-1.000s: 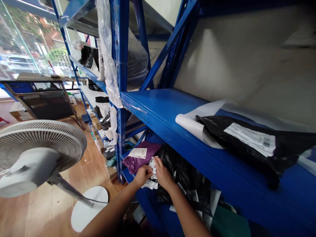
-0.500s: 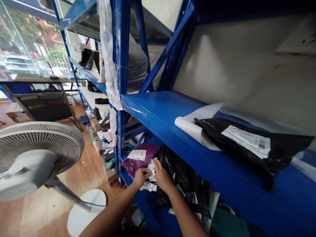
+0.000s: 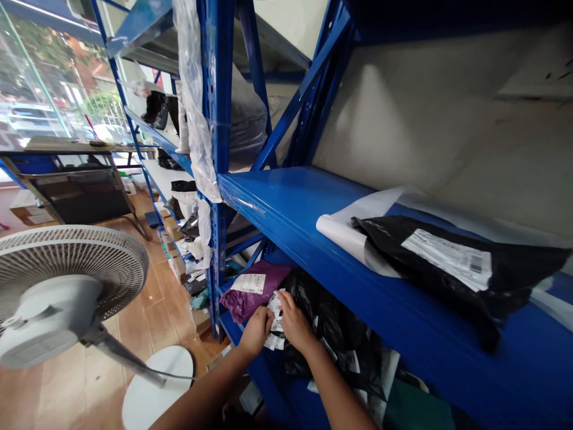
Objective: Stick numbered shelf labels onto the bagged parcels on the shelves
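Both my hands reach into the lower level of a blue metal shelf [image 3: 313, 239]. My left hand [image 3: 256, 329] and my right hand [image 3: 293, 322] pinch a crumpled white printed label [image 3: 274, 325] on a black plastic parcel [image 3: 333, 334]. Fingers of both hands are closed on the label. A purple parcel [image 3: 250, 289] with a white shipping label lies just left of my hands.
On the shelf above lies a black parcel [image 3: 452, 263] with a white label, on a white plastic sheet [image 3: 349, 230]. A white standing fan [image 3: 58, 292] with a round base [image 3: 154, 388] stands at left on the wooden floor. More parcels and boxes [image 3: 181, 230] fill the further shelves.
My hands stay on the white label, with the left hand shifting slightly downward and the fingers working the paper. The view has moved only a little.
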{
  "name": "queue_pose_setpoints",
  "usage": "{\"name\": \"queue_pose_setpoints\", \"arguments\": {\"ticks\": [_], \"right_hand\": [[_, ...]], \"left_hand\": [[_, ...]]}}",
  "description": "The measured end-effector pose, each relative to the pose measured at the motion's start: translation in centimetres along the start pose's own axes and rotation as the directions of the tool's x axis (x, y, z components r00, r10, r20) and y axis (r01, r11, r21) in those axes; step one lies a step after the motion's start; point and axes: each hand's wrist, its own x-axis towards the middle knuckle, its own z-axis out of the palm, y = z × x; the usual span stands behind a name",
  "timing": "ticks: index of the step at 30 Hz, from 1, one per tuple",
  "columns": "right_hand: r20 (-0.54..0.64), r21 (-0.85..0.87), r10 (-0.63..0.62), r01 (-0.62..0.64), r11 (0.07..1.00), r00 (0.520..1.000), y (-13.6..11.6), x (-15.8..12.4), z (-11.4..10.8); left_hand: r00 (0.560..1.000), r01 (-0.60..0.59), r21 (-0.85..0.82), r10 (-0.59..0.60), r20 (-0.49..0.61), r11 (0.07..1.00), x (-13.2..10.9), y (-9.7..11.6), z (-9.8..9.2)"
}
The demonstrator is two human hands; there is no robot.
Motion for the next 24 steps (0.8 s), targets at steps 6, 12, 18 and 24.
{"name": "queue_pose_setpoints", "arguments": {"ticks": [6, 12, 18, 24], "right_hand": [[-0.017, -0.003, -0.015, 0.015, 1.000, 1.000, 0.2, 0.1, 0.2], [0.040, 0.010, -0.001, 0.000, 1.000, 0.999, -0.5, 0.2, -0.5], [0.095, 0.003, 0.041, -0.041, 0.999, 0.995, -1.1, 0.5, -1.2], [0.104, 0.000, 0.065, -0.065, 0.998, 0.992, -1.2, 0.8, -1.2]], "left_hand": [[0.999, 0.017, 0.038, -0.015, -0.036, 0.999, -0.5, 0.3, -0.2], [0.998, 0.064, 0.169, -0.066, 0.008, 0.984, 0.1, 1.4, -0.5], [0.990, 0.063, 0.286, -0.096, 0.104, 0.956, -0.1, 1.7, -0.5], [0.990, 0.033, 0.202, -0.059, 0.125, 0.979, -0.8, 2.1, -1.8]]}}
